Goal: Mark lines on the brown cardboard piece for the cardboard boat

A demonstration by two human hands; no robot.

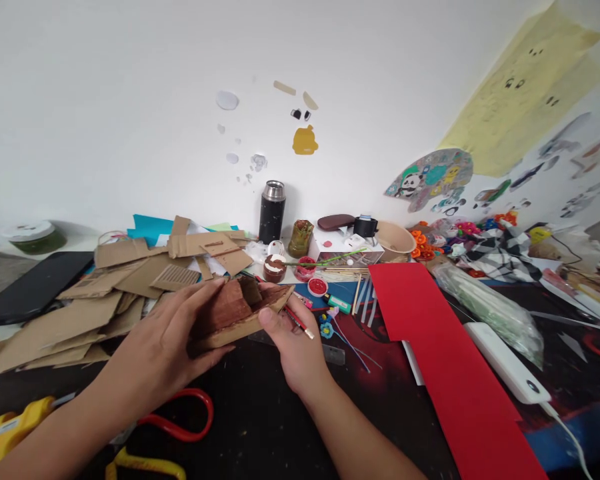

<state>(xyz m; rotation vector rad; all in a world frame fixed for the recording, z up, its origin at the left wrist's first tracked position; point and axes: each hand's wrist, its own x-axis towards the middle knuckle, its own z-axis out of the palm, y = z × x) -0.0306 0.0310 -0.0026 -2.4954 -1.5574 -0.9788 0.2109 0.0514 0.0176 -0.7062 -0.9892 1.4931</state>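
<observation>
Between my two hands is a small cardboard model [225,303], painted reddish brown, with a bare cardboard edge at its base and an upright piece inside. My left hand [165,337] wraps round its left side, fingers over the top and thumb below. My right hand [297,347] pinches its right end, with the thumb on the near edge. A red pencil-like stick with a pale tip [303,325] shows beside my right hand; whether that hand touches it I cannot tell. The model is tilted and held above the dark table, its underside hidden.
Cardboard scraps [100,300] lie piled at left. A yellow glue gun [17,430], red-handled scissors [200,417] and a yellow handle [147,463] are near the front. Beyond stand a black flask [272,213] and paint pots [317,287]. Red card [445,353] and a white power strip [507,367] lie right.
</observation>
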